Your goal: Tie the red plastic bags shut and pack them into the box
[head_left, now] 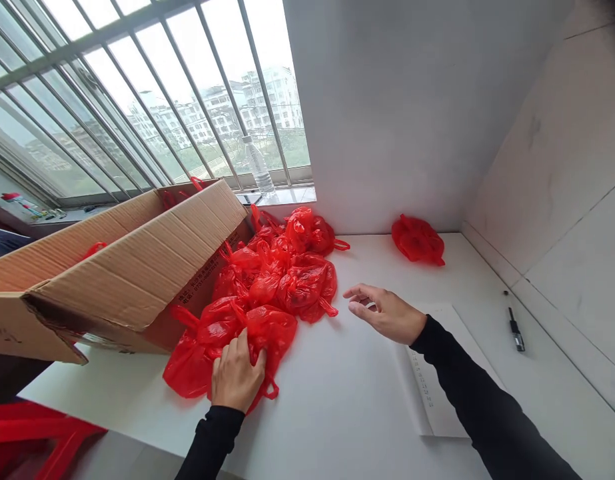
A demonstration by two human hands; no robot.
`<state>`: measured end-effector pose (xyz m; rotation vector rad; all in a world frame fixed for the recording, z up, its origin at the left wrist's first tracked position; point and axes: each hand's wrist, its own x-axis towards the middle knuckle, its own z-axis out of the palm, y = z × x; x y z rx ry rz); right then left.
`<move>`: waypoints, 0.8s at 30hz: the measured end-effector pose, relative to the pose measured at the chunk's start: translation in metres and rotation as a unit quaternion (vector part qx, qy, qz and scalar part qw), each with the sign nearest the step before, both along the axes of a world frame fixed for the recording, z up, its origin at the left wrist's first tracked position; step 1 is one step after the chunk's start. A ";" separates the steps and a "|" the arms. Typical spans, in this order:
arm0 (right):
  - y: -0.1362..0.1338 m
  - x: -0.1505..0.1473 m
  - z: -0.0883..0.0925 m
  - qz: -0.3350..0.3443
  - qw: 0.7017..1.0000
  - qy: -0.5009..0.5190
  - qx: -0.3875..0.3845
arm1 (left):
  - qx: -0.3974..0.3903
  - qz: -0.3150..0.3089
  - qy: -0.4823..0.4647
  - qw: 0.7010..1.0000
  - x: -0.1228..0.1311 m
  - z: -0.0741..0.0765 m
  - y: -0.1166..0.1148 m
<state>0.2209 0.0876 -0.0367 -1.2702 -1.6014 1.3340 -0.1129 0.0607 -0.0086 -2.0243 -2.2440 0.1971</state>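
My left hand (pixel 237 377) is closed on a red plastic bag (pixel 272 327) at the near end of a heap of tied red bags (pixel 267 273). What that bag contains is hidden by the crumpled film. To the right of the heap, my right hand (pixel 382 312) hovers over the white table (pixel 337 400), fingers apart and curved, holding nothing. Under my right forearm lies an open notebook (pixel 450 373) with rows of small writing. A separate red bag (pixel 418 239) rests by the wall at the back.
A long cardboard box (pixel 152 260) with raised flaps stands left of the heap, with red bags inside. On the sill by the barred window is a clear plastic bottle (pixel 258 167). A black pen (pixel 516 333) lies at the right. A red stool (pixel 42 433) is at lower left.
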 end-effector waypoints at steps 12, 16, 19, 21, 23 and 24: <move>0.000 -0.001 -0.004 0.014 1.000 -0.015 -0.009 | 0.212 -0.017 0.002 0.977 0.014 0.097 0.028; 0.003 -0.003 -0.007 0.016 0.999 -0.022 -0.016 | 0.237 -0.012 -0.089 0.967 0.041 0.129 0.103; 0.004 -0.006 -0.011 0.019 0.999 -0.024 -0.019 | 0.270 -0.016 -0.127 0.954 0.064 0.143 0.182; 0.005 -0.007 -0.013 0.020 0.999 -0.024 -0.019 | 0.244 -0.023 -0.150 0.958 0.076 0.142 0.227; 0.006 -0.007 -0.014 0.016 0.999 -0.026 -0.019 | 0.207 -0.046 -0.176 0.961 0.082 0.134 0.250; 0.006 -0.007 -0.013 0.014 0.999 -0.028 -0.020 | 0.195 -0.061 -0.187 0.961 0.081 0.127 0.253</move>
